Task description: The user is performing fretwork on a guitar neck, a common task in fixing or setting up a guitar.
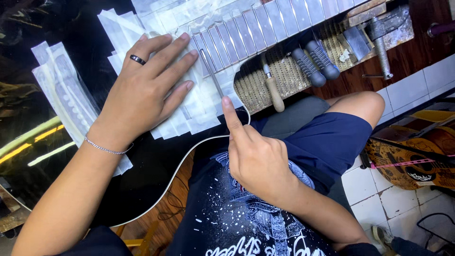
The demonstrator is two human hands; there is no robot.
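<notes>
Lying across the person's lap, the glossy black guitar body with a thin white edge binding [142, 170] is the landmark here. At its far left edge rest a few clear plastic sleeves holding pale strips [61, 90]. Further right, on its top, a fanned stack of white paper-and-plastic packets [189, 111] spreads toward the cutaway. The left hand [147, 87], wearing a dark ring and a thin silver chain bracelet, lies flat and wide open on this stack, fingers spread, pressing down and gripping nothing.

Just right of that hand, a slim silver metal rod [212, 73] lies on the packets, slanting down toward the guitar's cutaway. The right hand [253, 156] is mostly curled, with only the index finger stretched out, its tip at or just beside the rod's lower end; whether it actually touches I cannot tell. It grasps nothing.

To do this well, I judge the flat palm should keep steady, even pressure so the packets do not slide, while the fingertip guides the rod lightly.

Beyond the guitar's upper right, the wooden worktop [403, 61] carries a row of silvery packets [284, 19], a pale perforated board [270, 83], a wooden-handled tool [274, 92] and two grey ribbed-handled tools [315, 61].
</notes>
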